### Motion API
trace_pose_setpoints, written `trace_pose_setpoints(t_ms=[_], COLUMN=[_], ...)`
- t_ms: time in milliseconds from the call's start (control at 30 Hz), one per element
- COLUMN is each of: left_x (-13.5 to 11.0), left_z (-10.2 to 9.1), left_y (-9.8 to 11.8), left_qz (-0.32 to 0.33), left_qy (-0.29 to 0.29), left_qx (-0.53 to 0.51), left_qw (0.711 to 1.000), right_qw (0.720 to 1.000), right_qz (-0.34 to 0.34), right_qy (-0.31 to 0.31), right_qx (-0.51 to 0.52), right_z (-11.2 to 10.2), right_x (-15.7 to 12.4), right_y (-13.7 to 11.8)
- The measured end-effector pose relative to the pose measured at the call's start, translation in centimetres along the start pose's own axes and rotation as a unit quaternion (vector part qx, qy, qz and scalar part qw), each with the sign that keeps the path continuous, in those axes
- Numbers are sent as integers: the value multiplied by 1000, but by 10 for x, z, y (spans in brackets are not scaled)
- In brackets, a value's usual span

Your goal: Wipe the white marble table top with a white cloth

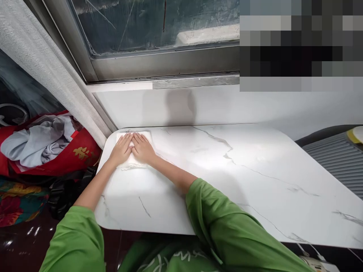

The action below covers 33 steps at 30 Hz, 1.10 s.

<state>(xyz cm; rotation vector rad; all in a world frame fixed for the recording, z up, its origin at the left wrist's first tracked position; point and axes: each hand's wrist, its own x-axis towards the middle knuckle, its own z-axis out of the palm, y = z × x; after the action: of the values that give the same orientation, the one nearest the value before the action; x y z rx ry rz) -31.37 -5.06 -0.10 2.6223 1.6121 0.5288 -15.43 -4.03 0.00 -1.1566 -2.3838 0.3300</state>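
Observation:
A white folded cloth (147, 135) lies at the far left corner of a white marble-patterned table (241, 177). My left hand (122, 148) and my right hand (142, 147) both rest flat on top of it, side by side, fingers stretched out toward the wall and touching each other. The hands cover most of the cloth; only its edges show around them. Both arms wear green sleeves.
A window with a metal frame (164, 64) sits above the white wall behind the table. A grey curtain (48, 64) hangs at the left. A red bag with grey clothes (42, 145) stands on the floor left of the table. A ribbed grey object (337, 158) is at the right.

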Motion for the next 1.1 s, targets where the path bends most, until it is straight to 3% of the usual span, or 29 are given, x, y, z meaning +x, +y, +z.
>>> trace_pose_setpoints(t_ms=[200, 367, 467, 600, 933, 1100], left_x=[-55, -95, -105, -98, -66, -13], left_z=[-9, -9, -5, 0, 14, 36], left_y=[66, 133, 162, 179, 187, 194], left_qz=[39, 9, -7, -23, -38, -39], left_qy=[-6, 2, -1, -8, -3, 2], left_qx=[1, 22, 34, 30, 18, 20], left_qw=[999, 1000, 999, 999, 999, 999], right_qw=[1000, 997, 995, 995, 997, 997], right_qz=[-19, -71, -99, -100, -81, -77], right_qy=[7, 9, 9, 0, 0, 1], right_qx=[-13, -13, -11, -9, -11, -29], right_z=[-12, -28, -39, -50, -59, -70], right_x=[-82, -147, -172, -180, -173, -156], right_y=[-24, -32, -26, -13, 18, 70])
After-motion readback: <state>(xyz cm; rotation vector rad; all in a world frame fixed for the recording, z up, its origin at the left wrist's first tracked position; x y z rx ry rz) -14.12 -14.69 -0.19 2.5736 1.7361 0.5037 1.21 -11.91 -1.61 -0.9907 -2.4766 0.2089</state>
